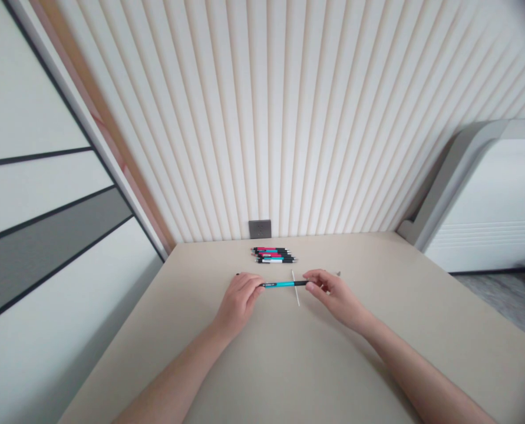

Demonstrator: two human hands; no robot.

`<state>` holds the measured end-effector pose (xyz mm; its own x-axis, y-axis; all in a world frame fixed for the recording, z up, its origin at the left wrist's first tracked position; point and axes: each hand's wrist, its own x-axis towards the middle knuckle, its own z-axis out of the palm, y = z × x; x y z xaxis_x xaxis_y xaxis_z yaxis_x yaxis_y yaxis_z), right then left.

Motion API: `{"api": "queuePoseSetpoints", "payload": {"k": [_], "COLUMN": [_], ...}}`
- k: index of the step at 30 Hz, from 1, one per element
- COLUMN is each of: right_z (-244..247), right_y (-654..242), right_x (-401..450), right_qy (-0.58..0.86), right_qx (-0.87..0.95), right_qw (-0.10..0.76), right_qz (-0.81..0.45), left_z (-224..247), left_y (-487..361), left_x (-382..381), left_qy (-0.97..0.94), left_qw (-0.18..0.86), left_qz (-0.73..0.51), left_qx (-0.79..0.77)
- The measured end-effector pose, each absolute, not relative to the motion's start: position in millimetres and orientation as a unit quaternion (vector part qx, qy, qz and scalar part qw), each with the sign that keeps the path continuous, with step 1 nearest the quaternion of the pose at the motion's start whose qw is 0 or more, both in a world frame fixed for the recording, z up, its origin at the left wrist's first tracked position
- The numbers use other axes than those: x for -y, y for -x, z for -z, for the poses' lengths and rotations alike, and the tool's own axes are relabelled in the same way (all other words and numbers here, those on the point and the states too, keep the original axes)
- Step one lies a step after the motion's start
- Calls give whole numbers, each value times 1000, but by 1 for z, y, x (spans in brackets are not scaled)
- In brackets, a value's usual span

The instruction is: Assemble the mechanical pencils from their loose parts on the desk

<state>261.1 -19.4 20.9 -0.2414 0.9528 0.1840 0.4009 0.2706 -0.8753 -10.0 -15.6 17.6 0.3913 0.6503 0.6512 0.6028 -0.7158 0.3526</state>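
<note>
A ballpoint pen (pixel 284 284) with a bright blue barrel and black ends lies level between my two hands. My left hand (pixel 239 294) is closed on its left black end. My right hand (pixel 330 292) pinches the black grip at the other end, hiding the tip. Beneath the pen, a thin white stick (pixel 297 299), like a refill, crosses it on the table. A small grey piece (pixel 339 273) shows just beyond my right fingers, too small to name. By my left knuckles is a tiny dark spot (pixel 238 274) that I cannot make out.
Several pens (pixel 274 255) in red, blue, white and black lie in a stack behind my hands on the beige table (pixel 262 365). A dark wall socket (pixel 260 229) sits in the ribbed wall. A white cabinet (pixel 45 353) borders the left, and a grey-white bed headboard (pixel 487 200) the right.
</note>
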Motion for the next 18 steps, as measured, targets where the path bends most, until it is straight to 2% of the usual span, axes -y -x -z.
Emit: {"api": "queuePoseSetpoints", "payload": {"k": [5,9,13,18], "right_z": [-19,-21,-23,-24], "right_y": [-262,-261,-259,-258], "right_x": [19,20,22,23], "right_qy": [491,481,468,473], "right_qx": [704,695,693,693], "right_qw": [355,391,374,399], "right_qz": [-372,-364,-402,-370], "left_z": [-18,-19,-19,-20], "left_y": [10,9,9,8], "left_x": [16,16,17,17], "left_qy": [-833,-830,-832,-833], "left_qw": [29,26,24,24], "left_qz": [-407,-409,-410,-407], "left_qx": [-374,-379,-374,-375]}}
